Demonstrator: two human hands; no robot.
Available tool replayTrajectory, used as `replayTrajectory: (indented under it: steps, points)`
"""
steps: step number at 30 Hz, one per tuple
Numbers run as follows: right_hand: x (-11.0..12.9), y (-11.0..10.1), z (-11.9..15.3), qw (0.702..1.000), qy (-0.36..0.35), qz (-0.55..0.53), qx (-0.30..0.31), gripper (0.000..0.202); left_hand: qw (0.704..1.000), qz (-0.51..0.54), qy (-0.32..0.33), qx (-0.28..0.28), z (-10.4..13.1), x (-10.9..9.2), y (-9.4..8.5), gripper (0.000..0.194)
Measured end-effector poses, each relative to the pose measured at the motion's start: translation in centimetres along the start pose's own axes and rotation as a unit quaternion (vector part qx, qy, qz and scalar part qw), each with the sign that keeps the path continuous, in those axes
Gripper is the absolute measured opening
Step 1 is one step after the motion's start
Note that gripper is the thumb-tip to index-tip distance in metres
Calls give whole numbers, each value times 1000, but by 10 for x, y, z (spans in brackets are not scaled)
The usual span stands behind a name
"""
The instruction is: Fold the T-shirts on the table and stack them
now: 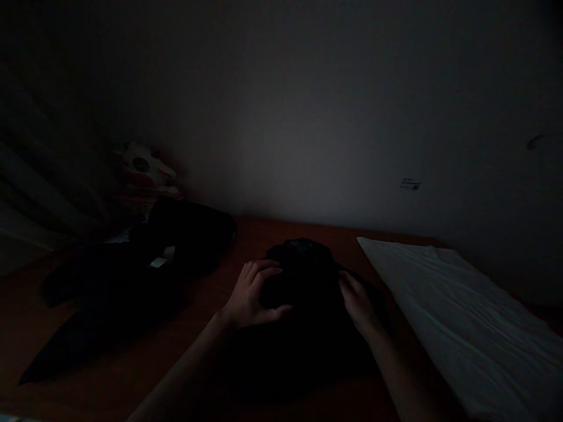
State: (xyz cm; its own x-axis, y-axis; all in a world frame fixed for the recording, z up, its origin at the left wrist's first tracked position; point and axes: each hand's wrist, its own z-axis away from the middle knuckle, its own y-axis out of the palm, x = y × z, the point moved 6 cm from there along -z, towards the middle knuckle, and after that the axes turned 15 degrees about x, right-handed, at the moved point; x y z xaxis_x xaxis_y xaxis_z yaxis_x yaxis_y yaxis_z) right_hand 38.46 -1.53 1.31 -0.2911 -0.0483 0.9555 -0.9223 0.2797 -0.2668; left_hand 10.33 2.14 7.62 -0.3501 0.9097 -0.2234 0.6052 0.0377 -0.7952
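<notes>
A black cloth item, probably a garment (303, 328), lies on the reddish-brown surface in the middle of the dim head view. My left hand (253, 296) rests at its left side, thumb and fingers spread apart on the dark fabric. On its right side, my right hand (354, 296) touches the fabric, its fingers stretched toward the upper edge and partly lost in shadow. Neither hand visibly grips the cloth. Folds in the black fabric are too dark to make out.
Dark clothes (114, 293) with a white tag (159, 262) lie heaped at the left. Behind them is a white and red patterned item (145, 167). White cloth (457, 310) lies flat at the right. A wall (308, 117) stands behind the brown surface (255, 234).
</notes>
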Motion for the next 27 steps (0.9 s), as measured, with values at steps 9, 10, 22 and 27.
replayTrajectory:
  steps: [9,10,22,27]
  points:
    - [-18,-1,1,984,16,-178,-3,48,965,89,-166,183,0,40,39,28]
    - [-18,-3,0,986,9,-167,-13,48,961,125,-173,178,0,40,39,27]
    - [2,22,12,998,-10,33,53,63,961,106,58,249,-7,-33,43,17]
    - [-3,21,9,999,13,-19,43,62,983,124,-15,137,-7,-18,30,21]
